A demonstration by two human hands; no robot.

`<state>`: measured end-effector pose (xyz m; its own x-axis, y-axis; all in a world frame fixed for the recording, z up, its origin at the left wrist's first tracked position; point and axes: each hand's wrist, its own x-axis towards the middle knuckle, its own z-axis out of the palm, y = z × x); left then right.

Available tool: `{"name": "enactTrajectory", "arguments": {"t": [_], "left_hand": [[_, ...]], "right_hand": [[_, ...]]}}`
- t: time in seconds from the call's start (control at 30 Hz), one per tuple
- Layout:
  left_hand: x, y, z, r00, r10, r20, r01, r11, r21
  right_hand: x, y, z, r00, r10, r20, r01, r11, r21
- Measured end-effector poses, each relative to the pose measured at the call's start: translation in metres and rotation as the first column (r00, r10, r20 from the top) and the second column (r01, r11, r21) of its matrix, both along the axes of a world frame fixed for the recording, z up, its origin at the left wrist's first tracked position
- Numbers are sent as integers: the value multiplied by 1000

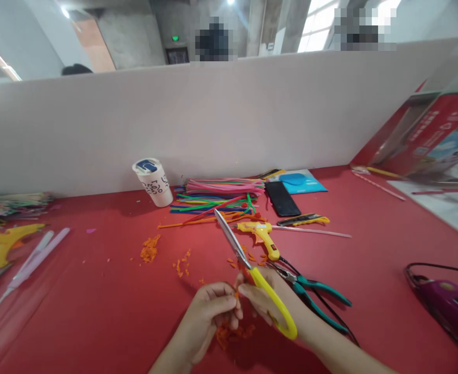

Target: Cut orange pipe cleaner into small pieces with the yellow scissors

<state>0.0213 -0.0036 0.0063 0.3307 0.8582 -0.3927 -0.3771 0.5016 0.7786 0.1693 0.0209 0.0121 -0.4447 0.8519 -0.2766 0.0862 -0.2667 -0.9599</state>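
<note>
My left hand (218, 307) is closed in a pinch on a small orange fuzzy piece (237, 294), perhaps pipe cleaner. My right hand (265, 291) holds yellow-handled scissors (272, 298), their blades pointing up and away to the left. Its fingertips meet those of my left hand near the orange piece. Below both hands lies a clump of orange fuzzy bits (229, 335), partly hidden by my fingers. Farther off are an orange pile (149, 249) and loose orange scraps (182, 264). A yellow glue gun (258, 228) rests just beyond my right hand.
Green-handled pliers (318, 298) lie right of my hands, beside a black cable. Coloured pipe cleaners (221, 188), a phone (282, 198), a utility knife (304, 219) and a white cup (154, 182) stand or lie toward the white partition (213, 114). Another glue gun (8, 243) is at left.
</note>
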Motion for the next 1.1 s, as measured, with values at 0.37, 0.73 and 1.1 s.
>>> {"name": "enactTrajectory", "arguments": {"t": [0.37, 0.73, 1.1], "left_hand": [[-9, 6, 1, 976, 10, -219, 20, 991, 133], [-46, 31, -13, 432, 402, -807, 168, 844, 510], [-37, 15, 5, 352, 84, -932, 703, 633, 323]], "right_hand": [[-1, 1, 0, 973, -91, 211, 79, 995, 65], [22, 38, -16, 843, -349, 408, 284, 935, 213], [29, 22, -14, 880, -292, 374, 210, 946, 247]]}}
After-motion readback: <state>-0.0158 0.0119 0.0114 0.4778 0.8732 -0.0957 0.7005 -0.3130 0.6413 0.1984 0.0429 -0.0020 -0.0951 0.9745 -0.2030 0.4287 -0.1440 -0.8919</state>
